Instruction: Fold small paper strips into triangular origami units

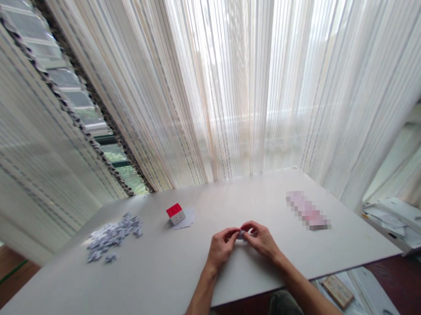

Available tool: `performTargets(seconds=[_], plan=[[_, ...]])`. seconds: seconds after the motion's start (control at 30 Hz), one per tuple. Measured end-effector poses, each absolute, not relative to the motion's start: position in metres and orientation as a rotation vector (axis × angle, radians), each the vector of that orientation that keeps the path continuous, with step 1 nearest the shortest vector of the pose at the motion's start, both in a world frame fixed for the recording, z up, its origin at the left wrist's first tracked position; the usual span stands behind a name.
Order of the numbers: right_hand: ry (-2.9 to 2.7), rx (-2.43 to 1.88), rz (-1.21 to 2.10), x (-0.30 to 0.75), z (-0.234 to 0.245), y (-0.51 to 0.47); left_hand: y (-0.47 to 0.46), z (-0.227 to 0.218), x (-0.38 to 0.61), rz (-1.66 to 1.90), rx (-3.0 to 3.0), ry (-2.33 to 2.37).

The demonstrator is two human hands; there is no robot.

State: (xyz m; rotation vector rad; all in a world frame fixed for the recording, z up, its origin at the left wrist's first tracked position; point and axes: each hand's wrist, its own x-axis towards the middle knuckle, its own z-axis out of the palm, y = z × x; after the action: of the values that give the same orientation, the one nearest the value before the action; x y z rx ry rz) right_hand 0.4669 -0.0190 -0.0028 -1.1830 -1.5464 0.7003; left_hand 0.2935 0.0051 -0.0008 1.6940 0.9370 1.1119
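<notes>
Near the front middle of the white table [160, 277], my left hand [222, 245] and my right hand [259, 239] meet at the fingertips. Between them they pinch a small folded piece of paper [241, 235], greyish white and mostly covered by the fingers. Both hands are closed on it, thumbs and index fingers almost touching. Over on the left of the table lies a loose pile of small folded paper pieces [114, 235] of like colour. One small clump [110, 258] sits just apart from the pile's near edge.
A puzzle cube [176, 214] with a red top and white side rests on flat white paper sheets [187, 219]. A blurred-out pink object [308, 211] lies at the right. Striped curtains [227, 81] hang behind the table. Below right, a small box [337, 291] sits in an open drawer.
</notes>
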Motion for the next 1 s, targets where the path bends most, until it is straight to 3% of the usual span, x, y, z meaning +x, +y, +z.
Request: performTargets(seconds=[1.0], plan=[[-1.473,-1.182,0.74,0.468,-0.011,-0.014,0.005,-0.005,0.292,1.086,1.767,0.94]])
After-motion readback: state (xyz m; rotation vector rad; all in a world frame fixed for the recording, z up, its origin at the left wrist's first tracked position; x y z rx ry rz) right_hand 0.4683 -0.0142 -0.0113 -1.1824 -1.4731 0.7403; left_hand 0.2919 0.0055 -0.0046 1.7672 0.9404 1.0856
